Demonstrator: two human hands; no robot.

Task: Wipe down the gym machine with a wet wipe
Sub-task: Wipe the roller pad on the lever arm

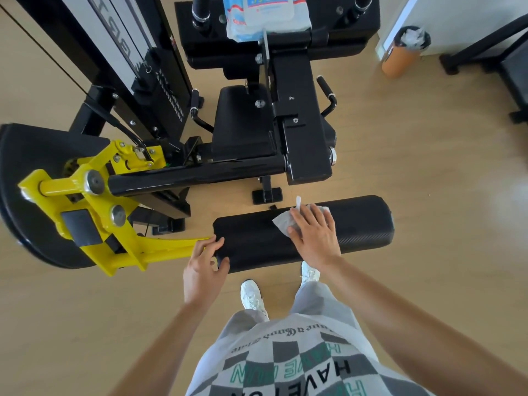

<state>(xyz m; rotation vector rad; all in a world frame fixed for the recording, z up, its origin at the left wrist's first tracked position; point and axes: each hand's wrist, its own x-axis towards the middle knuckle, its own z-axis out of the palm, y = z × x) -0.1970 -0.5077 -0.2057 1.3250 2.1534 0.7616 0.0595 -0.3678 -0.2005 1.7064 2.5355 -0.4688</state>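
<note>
A black and yellow gym machine (303, 124) stands in front of me. Its black padded roller (363, 224) lies crosswise just below the frame. My right hand (314, 235) lies flat on top of the roller, pressing a crumpled white wet wipe (283, 221) against the pad. My left hand (204, 267) grips the roller's left end, where it meets the yellow lever arm (114, 232).
A blue and white pack of wipes (265, 15) rests on the machine's seat at the top. An orange bin (403, 52) with a black liner stands at the upper right by the wall. Another black frame (503, 58) is at the far right. My white shoes (253, 298) stand on the wooden floor.
</note>
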